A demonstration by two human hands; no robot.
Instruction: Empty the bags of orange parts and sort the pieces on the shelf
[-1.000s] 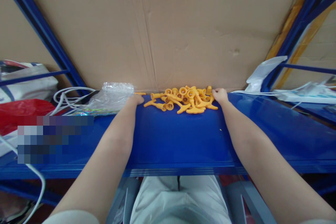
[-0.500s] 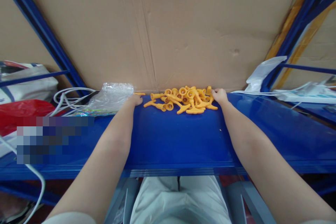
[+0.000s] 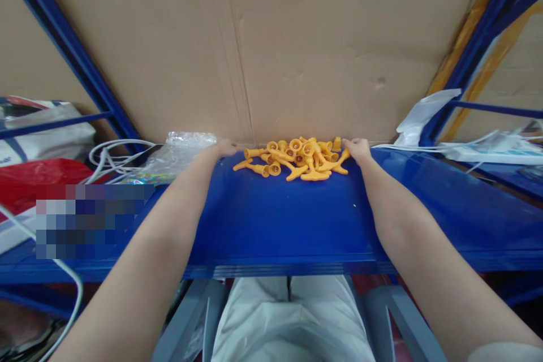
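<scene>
View from a head camera looking down along two bare forearms that reach forward over a blue table [image 3: 271,220]. At the far edge of the table, in the centre of the frame, lies a loose pile of small orange parts [image 3: 299,157], each with a short stem and a cup-shaped end, tumbled over one another against a wall of brown cardboard [image 3: 271,39]. The left hand [image 3: 224,148] rests on the table just left of the pile, close to its outermost pieces; its fingers curl away from the camera, so it is not possible to tell whether it holds anything. The right hand [image 3: 357,149] touches the right edge of the pile, fingertips against an orange piece; whether it is pinching that piece or only resting on it cannot be told. As far as the view shows, the work is at its very start: the parts are all in one heap, none is lifted clear, and none is set apart elsewhere on the table. Left of the left hand is a crumpled clear bag [image 3: 178,153], then white cables [image 3: 110,153] and a red bag [image 3: 38,178] at the left edge. A white packet [image 3: 424,116] lies at the upper right.
</scene>
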